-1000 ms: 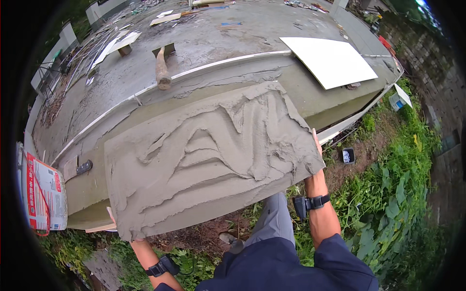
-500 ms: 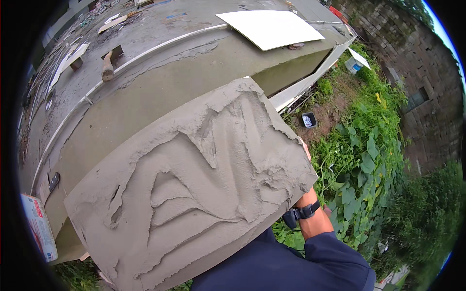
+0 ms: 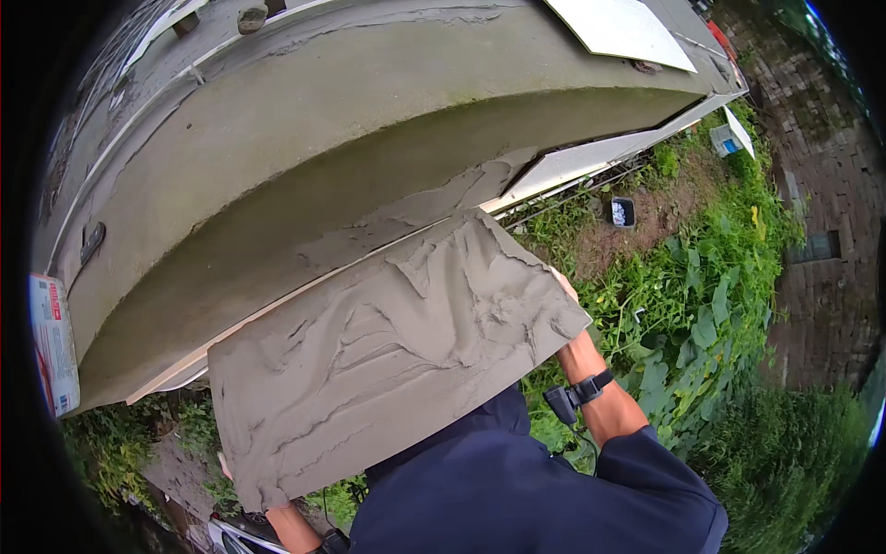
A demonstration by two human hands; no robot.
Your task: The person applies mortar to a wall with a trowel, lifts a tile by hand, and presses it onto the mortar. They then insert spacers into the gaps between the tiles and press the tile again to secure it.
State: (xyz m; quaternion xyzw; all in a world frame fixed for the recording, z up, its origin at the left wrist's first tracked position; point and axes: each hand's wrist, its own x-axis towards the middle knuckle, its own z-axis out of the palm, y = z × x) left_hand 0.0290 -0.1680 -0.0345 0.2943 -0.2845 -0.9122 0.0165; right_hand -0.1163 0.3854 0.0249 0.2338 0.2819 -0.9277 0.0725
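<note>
A large rectangular panel, its upper face covered in wet grey mortar (image 3: 397,360), spans the space in front of me. My right hand (image 3: 566,284) grips its right end, with the fingers showing past the edge and the rest partly behind it. At the lower left end my left hand (image 3: 225,464) holds the panel from beneath; only fingertips and the wrist show. The far long edge of the panel lies along the foot of a plastered concrete ledge (image 3: 277,240), beside a wooden strip (image 3: 175,369). Whether panel and ledge touch, I cannot tell.
A printed bag (image 3: 53,346) stands at the ledge's left end, near a black-handled tool (image 3: 90,245). On top lies a white board (image 3: 628,32). Below on the right are green plants (image 3: 701,305), a small dark tub (image 3: 622,212) and a white bucket (image 3: 725,140).
The mortar-covered panel has gone lower and farther from my head, uncovering the ledge's front face. My left wrist has come into sight, and the view has shifted.
</note>
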